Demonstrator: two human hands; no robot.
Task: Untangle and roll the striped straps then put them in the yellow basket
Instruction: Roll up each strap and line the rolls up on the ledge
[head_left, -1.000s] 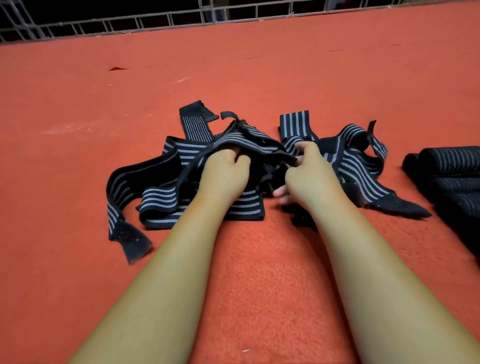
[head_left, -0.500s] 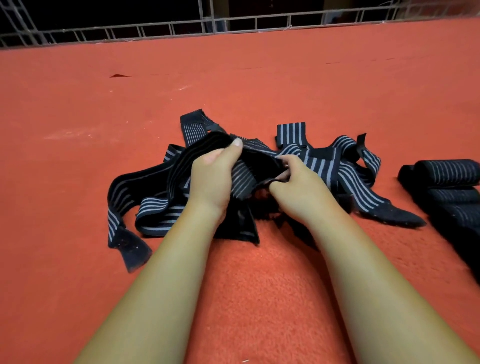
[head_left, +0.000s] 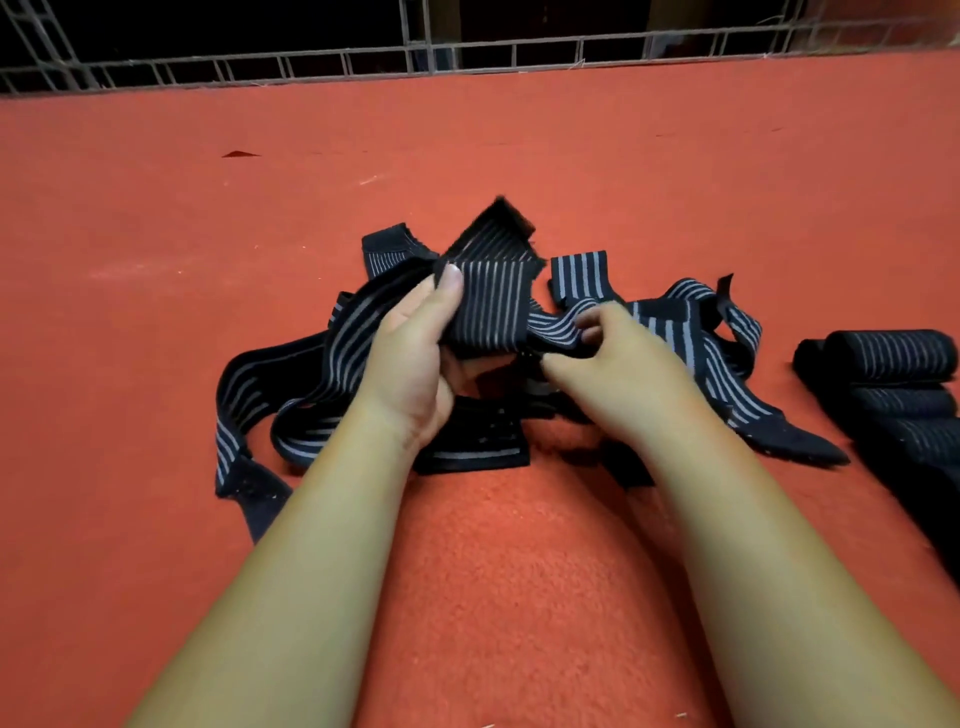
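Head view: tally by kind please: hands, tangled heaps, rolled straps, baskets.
Hands: 2, left hand and right hand, both gripping the heap
Tangled strap heap: 1
Rolled straps: at least 3, cut by the frame edge
Yellow basket: 0 in view
Total: at least 6

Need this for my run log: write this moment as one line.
phase: untangling | straps: tangled on carpet | left hand: grips one | right hand: pinches one | rolls: far right | basket: unseen
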